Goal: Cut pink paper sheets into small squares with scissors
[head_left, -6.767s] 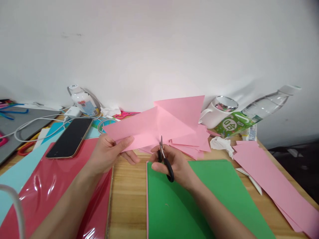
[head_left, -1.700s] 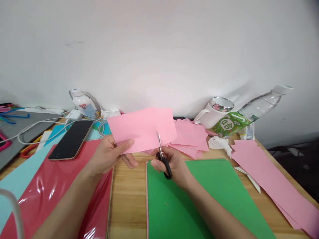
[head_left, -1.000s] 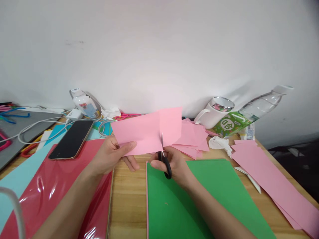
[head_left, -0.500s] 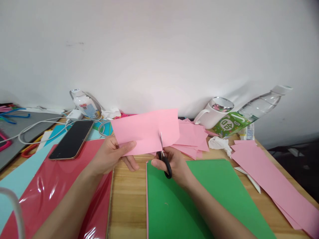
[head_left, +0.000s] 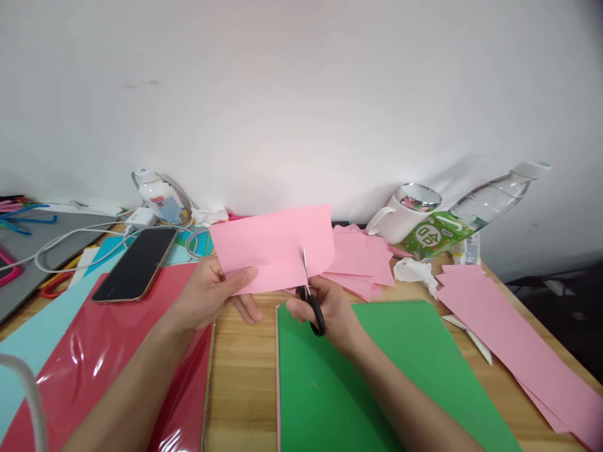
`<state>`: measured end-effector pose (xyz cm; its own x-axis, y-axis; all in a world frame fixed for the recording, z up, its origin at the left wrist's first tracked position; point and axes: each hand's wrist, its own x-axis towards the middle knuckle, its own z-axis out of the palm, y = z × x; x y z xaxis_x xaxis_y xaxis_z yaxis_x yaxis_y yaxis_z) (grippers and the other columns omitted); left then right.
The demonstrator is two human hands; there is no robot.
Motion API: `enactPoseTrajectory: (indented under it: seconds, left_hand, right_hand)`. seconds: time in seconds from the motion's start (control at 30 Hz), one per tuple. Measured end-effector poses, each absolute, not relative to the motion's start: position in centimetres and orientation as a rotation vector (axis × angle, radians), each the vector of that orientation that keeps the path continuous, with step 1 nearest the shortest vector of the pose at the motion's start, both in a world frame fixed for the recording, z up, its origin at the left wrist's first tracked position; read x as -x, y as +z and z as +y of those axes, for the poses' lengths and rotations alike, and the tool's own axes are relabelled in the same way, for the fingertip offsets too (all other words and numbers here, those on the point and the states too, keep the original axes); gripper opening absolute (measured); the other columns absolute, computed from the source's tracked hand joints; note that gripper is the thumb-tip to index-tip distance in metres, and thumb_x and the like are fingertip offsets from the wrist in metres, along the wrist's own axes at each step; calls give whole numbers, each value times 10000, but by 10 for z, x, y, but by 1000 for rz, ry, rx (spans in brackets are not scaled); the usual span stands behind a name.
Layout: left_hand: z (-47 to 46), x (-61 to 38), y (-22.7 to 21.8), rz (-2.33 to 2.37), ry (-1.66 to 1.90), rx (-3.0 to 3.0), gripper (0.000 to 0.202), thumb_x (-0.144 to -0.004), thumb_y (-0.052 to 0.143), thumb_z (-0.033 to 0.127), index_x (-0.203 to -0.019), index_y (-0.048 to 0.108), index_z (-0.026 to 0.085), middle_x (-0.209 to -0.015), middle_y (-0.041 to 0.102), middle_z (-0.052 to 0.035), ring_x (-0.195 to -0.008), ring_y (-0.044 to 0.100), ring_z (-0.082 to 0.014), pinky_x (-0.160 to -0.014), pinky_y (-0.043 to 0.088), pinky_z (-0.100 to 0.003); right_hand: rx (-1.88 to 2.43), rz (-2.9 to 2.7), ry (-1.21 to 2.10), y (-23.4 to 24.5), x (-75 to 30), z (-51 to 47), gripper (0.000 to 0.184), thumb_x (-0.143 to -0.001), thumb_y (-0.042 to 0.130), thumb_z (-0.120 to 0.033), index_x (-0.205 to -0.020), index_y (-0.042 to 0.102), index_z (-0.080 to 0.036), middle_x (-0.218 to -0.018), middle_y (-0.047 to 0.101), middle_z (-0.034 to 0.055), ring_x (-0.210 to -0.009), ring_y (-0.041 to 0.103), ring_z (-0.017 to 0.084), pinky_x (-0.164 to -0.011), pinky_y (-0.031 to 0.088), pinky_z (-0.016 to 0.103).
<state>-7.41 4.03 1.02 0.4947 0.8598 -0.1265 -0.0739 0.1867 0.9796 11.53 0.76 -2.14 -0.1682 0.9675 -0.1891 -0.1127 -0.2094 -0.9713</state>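
A pink sheet of paper (head_left: 264,248) is held up above the table, its left lower corner pinched between the thumb and fingers of my left hand (head_left: 219,292). My right hand (head_left: 332,311) grips a pair of black-handled scissors (head_left: 317,314). The blades point upward and sit across the paper's lower edge, right of its middle, with a cut running up from there. To the right of the cut, the paper's end flap leans slightly away. Behind the flap lies a loose pile of cut pink pieces (head_left: 355,254).
A green paper stack (head_left: 377,376) lies below my right arm, a wrapped red pack (head_left: 183,376) below my left. A phone (head_left: 136,263) rests on the red pack. Long pink strips (head_left: 513,345) lie far right. A white mug (head_left: 402,210) and plastic bottle (head_left: 494,198) stand near the wall.
The right end of the pink sheet has shifted slightly left and the blades look closer together. Both hands stay nearly in place.
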Motion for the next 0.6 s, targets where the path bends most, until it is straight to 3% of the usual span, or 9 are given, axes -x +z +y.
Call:
enactPoseTrajectory:
  seconds: [0.23,0.6]
  left_hand:
    - [40,74,10,823,773,-1194,211,-770,608,276,-620,615,128,-467,672,-41,-354,605,-144,-356,482,-185]
    - [39,69,13,838,766,-1165,253,-732,653,281,-547,586,121,-428,646,-48,-328,586,-138,-323,458,-164]
  right_hand:
    - [1177,-1125,1545,-22,-115,8,400,-481,794,-374,-624,484,-167,-475,520,-56,-413,429,64,-404,327,191]
    - [1102,-1131,1538,-26,-120,8,457,-467,801,-418,-678,471,-182,-611,587,-5,-549,505,116,-518,393,237]
